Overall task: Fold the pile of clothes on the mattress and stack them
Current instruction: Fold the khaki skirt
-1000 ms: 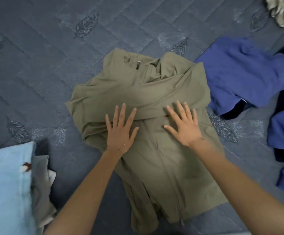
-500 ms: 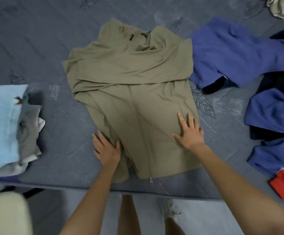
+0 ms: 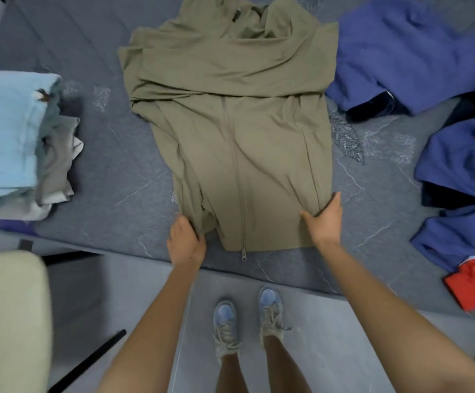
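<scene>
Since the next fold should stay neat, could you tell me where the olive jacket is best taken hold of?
Take the olive jacket at its two hem corners, coming from the near mattress edge. It lies flat, zip centred, sleeves folded across, hem nearest you, so both corners lift evenly.

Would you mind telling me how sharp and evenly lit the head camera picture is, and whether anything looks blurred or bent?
Head view: soft, dim, bluish light, no glare; the olive jacket in the middle is fairly sharp; the folded stack at the left edge and the pale object below it are smeared; the mattress edge looks bowed by the wide lens.
</scene>
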Available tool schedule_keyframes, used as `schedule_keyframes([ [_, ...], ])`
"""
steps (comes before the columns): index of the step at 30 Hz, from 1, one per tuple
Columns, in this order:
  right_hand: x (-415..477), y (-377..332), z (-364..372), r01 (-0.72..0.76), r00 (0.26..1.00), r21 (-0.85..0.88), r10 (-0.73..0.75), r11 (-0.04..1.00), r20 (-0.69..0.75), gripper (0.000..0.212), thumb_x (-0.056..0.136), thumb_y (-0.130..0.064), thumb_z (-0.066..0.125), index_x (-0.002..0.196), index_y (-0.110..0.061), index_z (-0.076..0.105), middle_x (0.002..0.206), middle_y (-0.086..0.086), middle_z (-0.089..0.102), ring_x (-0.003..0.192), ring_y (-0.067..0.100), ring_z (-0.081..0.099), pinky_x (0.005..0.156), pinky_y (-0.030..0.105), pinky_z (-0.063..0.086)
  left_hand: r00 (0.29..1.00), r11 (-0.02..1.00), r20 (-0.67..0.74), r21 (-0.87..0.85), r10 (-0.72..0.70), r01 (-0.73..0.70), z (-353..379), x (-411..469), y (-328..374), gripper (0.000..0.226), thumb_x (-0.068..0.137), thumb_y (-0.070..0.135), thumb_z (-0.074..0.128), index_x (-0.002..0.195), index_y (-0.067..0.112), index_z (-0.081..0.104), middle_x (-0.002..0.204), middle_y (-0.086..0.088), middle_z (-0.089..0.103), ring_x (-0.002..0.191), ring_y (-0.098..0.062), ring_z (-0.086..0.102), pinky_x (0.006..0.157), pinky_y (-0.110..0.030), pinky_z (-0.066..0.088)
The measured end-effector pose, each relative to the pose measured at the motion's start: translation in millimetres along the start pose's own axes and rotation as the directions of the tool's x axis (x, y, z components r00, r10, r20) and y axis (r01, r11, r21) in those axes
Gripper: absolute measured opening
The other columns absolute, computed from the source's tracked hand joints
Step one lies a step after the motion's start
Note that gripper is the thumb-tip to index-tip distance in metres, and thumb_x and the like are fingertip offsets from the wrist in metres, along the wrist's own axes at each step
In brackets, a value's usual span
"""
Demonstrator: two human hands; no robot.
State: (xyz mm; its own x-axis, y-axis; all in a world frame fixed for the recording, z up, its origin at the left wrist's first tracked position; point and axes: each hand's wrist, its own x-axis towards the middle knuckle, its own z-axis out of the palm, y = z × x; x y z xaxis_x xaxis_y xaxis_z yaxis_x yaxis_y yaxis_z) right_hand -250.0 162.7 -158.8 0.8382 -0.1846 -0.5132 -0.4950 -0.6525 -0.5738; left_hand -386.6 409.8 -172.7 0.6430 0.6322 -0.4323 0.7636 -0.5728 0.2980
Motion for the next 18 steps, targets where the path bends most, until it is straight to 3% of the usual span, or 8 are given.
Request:
schedule_keyframes([
  [3, -2.6, -4.4, -3.8, -0.072, 0.997, -0.024, 0.072, 0.997, 0.017, 0.045, 0.083, -0.010, 0.069, 0.123, 0.004, 0.054, 0.123, 0.024, 0.060, 0.114, 0.037, 0.055, 0.090, 0.036, 0.043, 0.989, 0.959, -0.086, -0.266, -0.120, 0.094, -11.2, -0.6, -6.3, 0.002, 0.096, 0.006, 0.040, 0.097, 0.005, 0.040, 0.100, -0.024, 0.055, 0.088, -0.036, 0.053, 0.073, -0.043, 0.040],
  [8, -24.6, -0.8, -2.8, -0.069, 0.997, -0.006, 0.069, 0.998, 0.022, 0.027, 0.087, -0.008, 0.063, 0.110, 0.006, 0.063, 0.114, 0.025, 0.064, 0.108, 0.039, 0.058, 0.087, 0.038, 0.044, 0.964, 0.902, -0.222, -0.430, -0.145, 0.037, -29.9, -18.4, -22.7, 0.011, 0.097, -0.001, 0.032, 0.091, 0.008, 0.032, 0.076, -0.006, 0.040, 0.072, -0.022, 0.040, 0.063, -0.032, 0.029],
  [11, -48.9, 13.7, -1.1, -0.103, 0.994, -0.013, 0.104, 0.995, 0.043, 0.023, 0.088, -0.007, 0.059, 0.106, 0.006, 0.064, 0.110, 0.024, 0.065, 0.105, 0.038, 0.059, 0.082, 0.036, 0.044, 0.964, 0.882, -0.201, -0.468, -0.171, 0.059, -33.9, -37.4, -43.2, 0.008, 0.099, 0.004, 0.035, 0.093, 0.008, 0.033, 0.082, -0.010, 0.045, 0.074, -0.024, 0.044, 0.063, -0.030, 0.029],
  [14, -77.3, 32.7, -4.6, -0.160, 0.985, -0.026, 0.162, 0.987, 0.055, 0.018, 0.088, -0.006, 0.056, 0.099, 0.006, 0.064, 0.103, 0.024, 0.065, 0.099, 0.038, 0.060, 0.072, 0.030, 0.040, 0.947, 0.839, -0.167, -0.523, -0.275, 0.152, -38.4, -58.8, -65.9, 0.005, 0.100, 0.010, 0.038, 0.099, 0.005, 0.039, 0.090, -0.017, 0.051, 0.081, -0.028, 0.050, 0.071, -0.039, 0.037],
  [18, -108.8, 53.9, -10.6, -0.267, 0.960, -0.038, 0.270, 0.963, 0.075, 0.024, 0.090, -0.006, 0.056, 0.109, 0.007, 0.062, 0.113, 0.025, 0.063, 0.106, 0.039, 0.058, 0.082, 0.035, 0.044, 0.849, 0.729, -0.077, -0.556, -0.523, 0.399, -48.7, -79.2, -89.9, 0.027, 0.103, 0.020, 0.035, 0.110, -0.004, 0.045, 0.113, -0.030, 0.056, 0.101, -0.043, 0.054, 0.078, -0.042, 0.038],
])
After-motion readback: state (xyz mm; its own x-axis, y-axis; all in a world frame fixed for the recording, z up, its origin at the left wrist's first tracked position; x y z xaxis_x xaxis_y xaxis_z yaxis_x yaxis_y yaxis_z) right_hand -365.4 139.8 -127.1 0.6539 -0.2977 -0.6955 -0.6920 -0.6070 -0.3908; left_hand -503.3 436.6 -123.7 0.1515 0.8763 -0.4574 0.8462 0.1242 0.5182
